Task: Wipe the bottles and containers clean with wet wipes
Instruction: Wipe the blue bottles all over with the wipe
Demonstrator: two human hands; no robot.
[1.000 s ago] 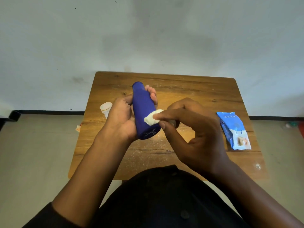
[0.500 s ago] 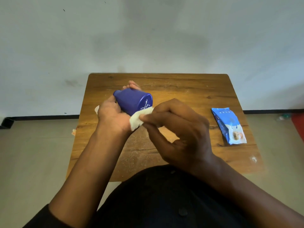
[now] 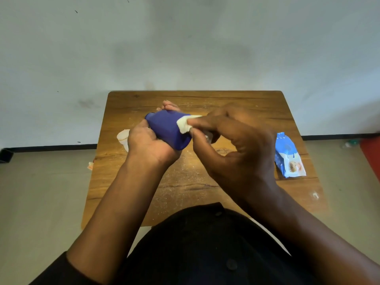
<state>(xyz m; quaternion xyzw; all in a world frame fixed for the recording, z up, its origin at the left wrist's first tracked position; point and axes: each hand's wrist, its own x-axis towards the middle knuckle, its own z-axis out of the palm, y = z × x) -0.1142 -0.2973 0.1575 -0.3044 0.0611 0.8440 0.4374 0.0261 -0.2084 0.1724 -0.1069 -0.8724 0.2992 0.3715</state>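
Observation:
A dark blue bottle (image 3: 166, 128) lies tilted in my left hand (image 3: 151, 146), held above the wooden table (image 3: 242, 103) with its base toward the lower right. My right hand (image 3: 232, 145) pinches a small folded white wet wipe (image 3: 184, 124) and presses it against the bottle's upper right side near the base. The bottle's neck end is hidden behind my left hand's fingers.
A blue pack of wet wipes (image 3: 287, 156) lies on the table's right side. A small whitish container (image 3: 123, 138) sits at the left edge, partly behind my left hand. White specks dust the tabletop. A wall stands just beyond the table.
The bottle has been turned in my left hand, from upright to tilted with its base to the lower right. The wipe moved from the base rim onto the bottle's side.

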